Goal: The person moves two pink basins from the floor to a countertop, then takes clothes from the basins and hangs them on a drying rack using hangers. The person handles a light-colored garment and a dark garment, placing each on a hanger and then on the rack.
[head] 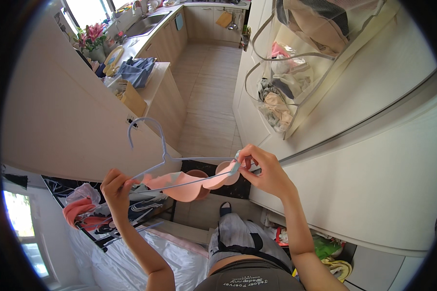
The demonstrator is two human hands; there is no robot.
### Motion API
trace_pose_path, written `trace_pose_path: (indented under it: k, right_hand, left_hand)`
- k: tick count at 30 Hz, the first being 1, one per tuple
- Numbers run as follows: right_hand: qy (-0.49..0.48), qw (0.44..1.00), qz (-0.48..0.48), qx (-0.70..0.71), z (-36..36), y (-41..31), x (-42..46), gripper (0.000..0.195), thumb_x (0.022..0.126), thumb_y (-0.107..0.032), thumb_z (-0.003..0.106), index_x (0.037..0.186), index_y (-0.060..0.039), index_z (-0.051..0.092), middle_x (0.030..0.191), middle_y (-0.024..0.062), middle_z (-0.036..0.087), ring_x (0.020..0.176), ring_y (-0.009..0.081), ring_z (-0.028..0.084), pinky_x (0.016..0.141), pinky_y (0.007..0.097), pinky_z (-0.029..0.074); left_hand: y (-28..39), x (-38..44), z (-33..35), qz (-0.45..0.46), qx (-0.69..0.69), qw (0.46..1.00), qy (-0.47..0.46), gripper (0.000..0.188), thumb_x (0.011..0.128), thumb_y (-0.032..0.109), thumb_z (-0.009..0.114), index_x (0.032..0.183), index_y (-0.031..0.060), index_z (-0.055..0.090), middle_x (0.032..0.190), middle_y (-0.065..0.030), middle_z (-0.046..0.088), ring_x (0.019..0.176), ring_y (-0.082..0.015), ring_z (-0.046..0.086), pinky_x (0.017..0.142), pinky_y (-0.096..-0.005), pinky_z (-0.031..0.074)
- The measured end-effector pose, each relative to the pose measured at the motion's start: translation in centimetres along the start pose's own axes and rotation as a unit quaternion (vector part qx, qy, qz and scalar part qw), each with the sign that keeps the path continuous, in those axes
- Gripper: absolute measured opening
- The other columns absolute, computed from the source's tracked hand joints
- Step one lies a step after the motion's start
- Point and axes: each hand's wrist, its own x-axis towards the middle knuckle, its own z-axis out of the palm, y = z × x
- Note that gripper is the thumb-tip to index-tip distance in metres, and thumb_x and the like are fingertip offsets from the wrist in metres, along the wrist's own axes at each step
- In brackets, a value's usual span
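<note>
A light-blue wire clothes hanger (164, 143) is held up before me, its hook towards the upper left. Along its lower bar hangs a pink bra (185, 187) with moulded cups and pale teal trim. My left hand (115, 187) pinches the hanger's left corner, where the bra's pink end meets it. At the opposite corner, my right hand (266, 169) pinches the bra's teal-trimmed end against the wire. The fingers partly hide both hanger corners.
On the left, a black drying rack (91, 238) carries clothes and hangers beside a white-covered bed (160, 258). A mesh hanging organizer (302, 83) with clothes covers the door (253, 109). Ahead lie a kitchen counter (160, 76) and sink (147, 25). A dark mat (244, 187) lies below the hanger.
</note>
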Motion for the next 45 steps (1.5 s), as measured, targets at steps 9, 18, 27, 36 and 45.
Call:
trace_pose_path:
  k: [9,18,27,36,45]
  right_hand:
    - [0.038,0.998,-0.033,-0.022,-0.3,-0.8,0.7,0.020,0.087,0.005,0.066,0.103,-0.0059,0.065,0.095,0.0034,0.056,0.081,0.0148,0.062,0.070,0.0288,0.050]
    - [0.029,0.987,-0.062,0.148,-0.3,1.1,0.9,0.023,0.088,0.006,0.059,0.107,-0.0061,0.064,0.108,0.0042,0.058,0.092,0.0144,0.059,0.078,0.0285,0.049]
    - [0.096,0.978,-0.095,0.162,-1.0,0.6,0.9,0.024,0.094,-0.018,0.062,0.114,-0.0061,0.059,0.111,0.0051,0.057,0.103,0.0147,0.051,0.089,0.0303,0.041]
    - [0.105,0.974,-0.034,0.198,-0.4,0.6,0.1,0.026,0.102,-0.028,0.053,0.113,-0.0057,0.061,0.105,0.0046,0.061,0.090,0.0129,0.056,0.088,0.0288,0.044]
    - [0.019,0.984,0.026,0.177,-1.3,-0.2,0.6,0.024,0.102,-0.024,0.053,0.107,-0.0030,0.064,0.092,0.0028,0.063,0.085,0.0104,0.058,0.080,0.0269,0.046]
  left_hand:
    - [-0.2,-0.2,0.0,0.009,-0.003,1.000,0.028,0.011,0.071,0.012,0.072,0.067,0.0018,0.068,0.064,-0.0033,0.044,0.058,-0.0153,0.042,0.052,-0.0302,0.028]
    - [-0.2,-0.1,0.3,-0.007,-0.026,0.999,0.044,0.013,0.075,0.011,0.067,0.066,0.0017,0.069,0.064,-0.0025,0.044,0.059,-0.0141,0.042,0.053,-0.0292,0.027]
    - [-0.5,-0.1,0.3,0.014,-0.022,0.999,0.033,0.008,0.066,0.010,0.066,0.064,0.0023,0.068,0.063,-0.0022,0.045,0.060,-0.0144,0.042,0.052,-0.0295,0.027]
    - [-1.0,-0.2,-0.3,0.001,-0.043,0.998,0.041,0.038,0.090,0.028,0.062,0.066,-0.0007,0.064,0.065,-0.0032,0.044,0.059,-0.0137,0.041,0.053,-0.0295,0.026]
    - [-1.2,-0.2,0.1,0.013,-0.072,0.997,0.030,0.008,0.064,0.003,0.064,0.069,0.0005,0.069,0.066,-0.0021,0.048,0.058,-0.0120,0.044,0.051,-0.0272,0.028]
